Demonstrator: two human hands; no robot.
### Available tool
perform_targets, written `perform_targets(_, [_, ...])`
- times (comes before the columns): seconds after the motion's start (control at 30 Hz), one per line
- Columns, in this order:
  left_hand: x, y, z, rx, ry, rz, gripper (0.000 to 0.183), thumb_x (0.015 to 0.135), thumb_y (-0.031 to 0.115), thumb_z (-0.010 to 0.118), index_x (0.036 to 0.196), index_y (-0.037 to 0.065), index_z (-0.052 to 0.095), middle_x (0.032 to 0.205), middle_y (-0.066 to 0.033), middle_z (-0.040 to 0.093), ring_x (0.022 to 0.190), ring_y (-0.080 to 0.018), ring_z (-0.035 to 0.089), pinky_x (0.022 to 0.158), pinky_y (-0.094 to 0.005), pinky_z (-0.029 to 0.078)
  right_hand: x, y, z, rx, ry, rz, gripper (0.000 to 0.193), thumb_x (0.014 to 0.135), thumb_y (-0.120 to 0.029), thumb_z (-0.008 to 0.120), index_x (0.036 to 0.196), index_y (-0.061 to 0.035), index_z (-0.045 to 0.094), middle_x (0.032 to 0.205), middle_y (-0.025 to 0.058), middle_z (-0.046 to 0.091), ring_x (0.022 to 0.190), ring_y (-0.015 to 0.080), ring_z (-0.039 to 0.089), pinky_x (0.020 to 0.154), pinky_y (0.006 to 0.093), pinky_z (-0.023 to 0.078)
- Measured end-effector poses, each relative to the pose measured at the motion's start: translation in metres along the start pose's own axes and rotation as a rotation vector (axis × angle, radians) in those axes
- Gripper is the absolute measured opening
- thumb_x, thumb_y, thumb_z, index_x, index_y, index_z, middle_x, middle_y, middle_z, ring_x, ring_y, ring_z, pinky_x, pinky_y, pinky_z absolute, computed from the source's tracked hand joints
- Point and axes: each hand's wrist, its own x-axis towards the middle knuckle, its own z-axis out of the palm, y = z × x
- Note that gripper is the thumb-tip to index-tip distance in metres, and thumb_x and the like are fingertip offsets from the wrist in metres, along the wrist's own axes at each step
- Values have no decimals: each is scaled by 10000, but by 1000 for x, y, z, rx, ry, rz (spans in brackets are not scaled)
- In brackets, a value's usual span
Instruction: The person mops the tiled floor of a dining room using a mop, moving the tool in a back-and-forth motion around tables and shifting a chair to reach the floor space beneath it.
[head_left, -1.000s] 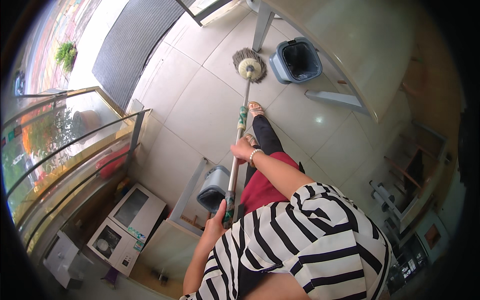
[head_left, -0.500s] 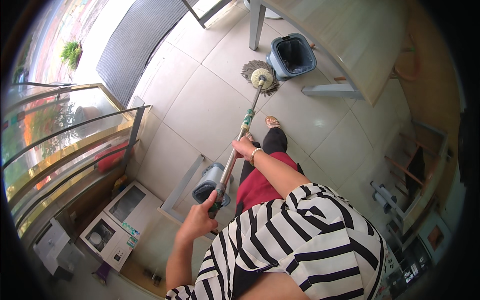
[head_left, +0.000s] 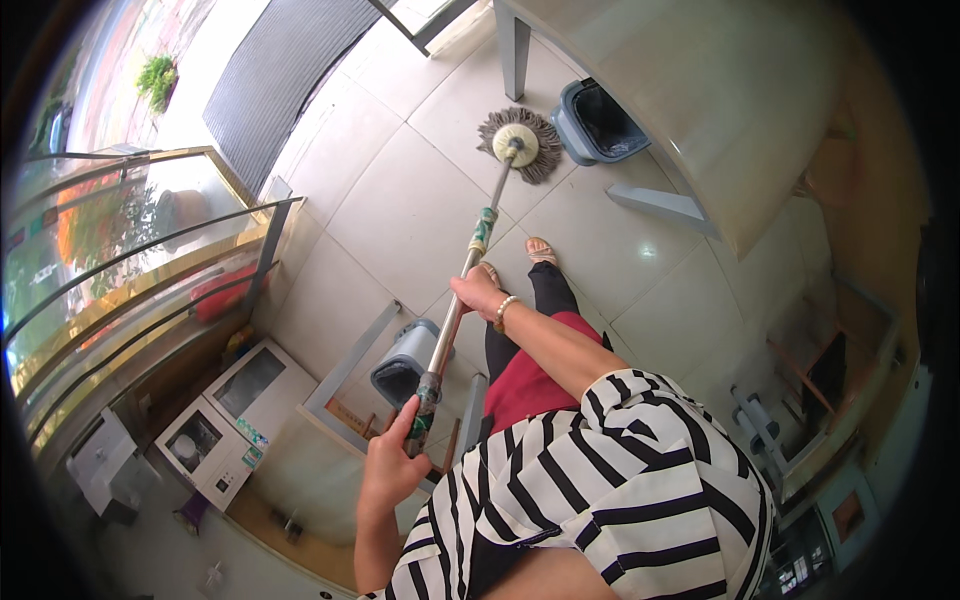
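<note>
A mop with a long metal pole (head_left: 450,327) slants from my body out to the tiled floor. My left hand (head_left: 393,467) is wrapped round the green grip at the pole's upper end, thumb along it. Farther down, my right hand (head_left: 477,292), with a beaded bracelet at the wrist, is closed round the bare metal shaft. The round mop head (head_left: 518,143), with grey-brown strands fanned out under a cream disc, rests on the floor. Just right of it stands a grey-blue bin (head_left: 573,122) with a black liner, its side close to the strands.
A table (head_left: 680,90) with grey legs stands at the right. Another grey bin (head_left: 410,355) is beside a table frame near my left hand. A ribbed mat (head_left: 285,80) lies at the doorway. Metal railings (head_left: 140,260) and a white cabinet (head_left: 212,450) are at the left.
The mop head has slid farther forward beside the bin, and its strands are fanned wider. Both hands keep their hold on the pole. The whole view has shifted slightly.
</note>
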Motion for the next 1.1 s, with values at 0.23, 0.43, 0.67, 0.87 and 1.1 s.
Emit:
perform_targets(0.23, [4, 28, 13, -545, 131, -76, 715, 601, -34, 546, 1302, 11, 406, 809, 11, 525, 545, -82, 474, 525, -197, 409, 35, -58, 11, -213, -116, -82, 456, 752, -181, 508, 953, 200, 359, 770, 272, 573, 590, 311, 636, 445, 366, 538])
perform_targets(0.43, [98, 83, 19, -802, 109, -122, 755, 614, -14, 567, 1333, -11, 338, 719, -40, 480, 441, -101, 457, 358, -244, 359, 66, -114, 7, -149, -149, -45, 819, 759, -161, 473, 1286, 179, -53, 849, 291, 592, 637, 301, 641, 531, 337, 536])
perform_targets(0.67, [101, 79, 117, -656, 59, -147, 833, 609, -61, 523, 1386, 42, 238, 670, -47, 497, 424, -131, 492, 340, -267, 363, 94, -81, -31, -948, -110, 166, 868, 759, -131, 503, 1338, 92, -104, 1111, 291, 526, 1014, 324, 564, 843, 402, 471])
perform_targets(0.87, [-3, 21, 180, -588, -7, -122, 839, 596, 6, 593, 1363, -13, 255, 826, -74, 556, 681, -111, 544, 631, -235, 460, 57, 72, -51, -968, -149, 280, 851, 765, -167, 533, 1356, 68, -33, 1180, 270, 494, 1004, 349, 568, 902, 483, 418])
perform_targets(1.1, [-125, -129, 303, -758, -146, -127, 687, 788, 160, 666, 1366, 87, 304, 1280, -117, 477, 1149, -122, 444, 946, -224, 313, -77, 243, -105, -1806, -852, -373, 344, 761, -155, 508, 1047, 36, 492, 850, 200, 623, 737, 320, 638, 655, 540, 488])
